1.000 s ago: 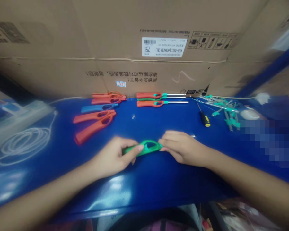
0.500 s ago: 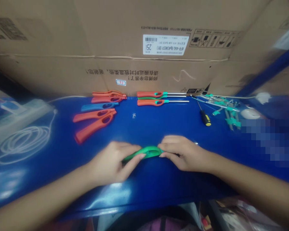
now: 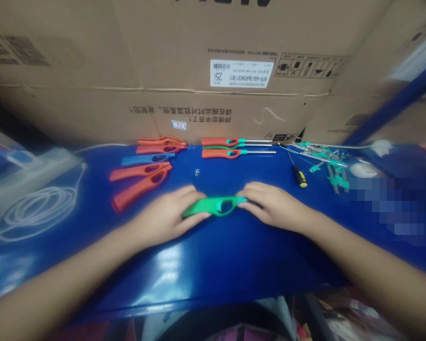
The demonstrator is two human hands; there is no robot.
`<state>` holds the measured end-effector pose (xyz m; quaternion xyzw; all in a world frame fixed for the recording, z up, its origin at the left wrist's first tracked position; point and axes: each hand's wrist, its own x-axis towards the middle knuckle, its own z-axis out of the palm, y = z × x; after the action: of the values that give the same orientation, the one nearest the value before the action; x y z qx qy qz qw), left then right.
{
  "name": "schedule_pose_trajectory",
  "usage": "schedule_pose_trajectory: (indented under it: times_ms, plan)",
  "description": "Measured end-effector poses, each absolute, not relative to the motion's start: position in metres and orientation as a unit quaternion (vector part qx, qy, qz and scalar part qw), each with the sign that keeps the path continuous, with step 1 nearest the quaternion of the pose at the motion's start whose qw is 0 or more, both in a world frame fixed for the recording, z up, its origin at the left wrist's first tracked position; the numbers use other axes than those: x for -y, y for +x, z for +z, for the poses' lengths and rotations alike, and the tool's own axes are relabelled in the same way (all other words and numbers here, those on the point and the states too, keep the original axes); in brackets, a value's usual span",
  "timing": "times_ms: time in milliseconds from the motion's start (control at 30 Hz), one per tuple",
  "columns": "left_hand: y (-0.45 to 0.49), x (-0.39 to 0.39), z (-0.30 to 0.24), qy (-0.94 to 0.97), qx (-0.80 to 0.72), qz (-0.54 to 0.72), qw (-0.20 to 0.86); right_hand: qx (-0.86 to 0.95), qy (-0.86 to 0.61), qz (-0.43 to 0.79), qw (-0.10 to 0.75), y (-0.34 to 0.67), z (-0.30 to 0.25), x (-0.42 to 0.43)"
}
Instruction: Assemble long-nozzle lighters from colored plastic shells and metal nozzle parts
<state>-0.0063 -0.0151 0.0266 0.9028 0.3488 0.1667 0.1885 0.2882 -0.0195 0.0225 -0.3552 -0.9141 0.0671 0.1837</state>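
Note:
A green long-nosed lighter (image 3: 203, 207) lies crosswise between my hands, its finger hole and teal trigger turned toward me. My left hand (image 3: 170, 213) is closed around the handle's left end. At the other end, my right hand (image 3: 275, 203) grips the teal collar; its fingers hide most of the metal tube. Beyond them, an orange lighter (image 3: 215, 154) and a red lighter (image 3: 216, 141) with metal tubes lie by the box, a green one partly hidden between them. To the left are several red handle shells (image 3: 137, 192) and a blue handle shell (image 3: 138, 160).
Small screws (image 3: 197, 172) lie mid-table. A black and yellow screwdriver (image 3: 300, 176) rests beside a pile of tubes with teal parts (image 3: 335, 166). A coiled white cable (image 3: 39, 213) and a power strip (image 3: 31, 177) occupy the left. A cardboard box (image 3: 102, 71) walls off the back.
Both hands have moved slightly away from me with the green lighter. The lighter has turned about its length, so its finger hole and teal trigger now show more fully.

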Motion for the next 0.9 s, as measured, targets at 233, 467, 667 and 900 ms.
schedule_pose_trajectory:
  times_ms: [233,467,667,900]
  plan:
    - [-0.004,0.022,0.023,0.895,-0.319,0.196,0.243,0.918,-0.312,0.017,0.244,0.287,0.016,0.019]
    - [0.003,0.020,0.018,0.888,-0.341,0.203,0.230,0.912,-0.357,0.023,0.201,0.286,0.018,0.021]
    - [0.001,0.012,0.015,0.901,-0.351,0.204,0.155,0.884,-0.449,0.052,0.117,0.294,0.028,0.015]
    - [-0.009,0.009,0.017,0.899,-0.381,0.197,0.094,0.865,-0.496,0.075,0.033,0.304,0.048,0.009]
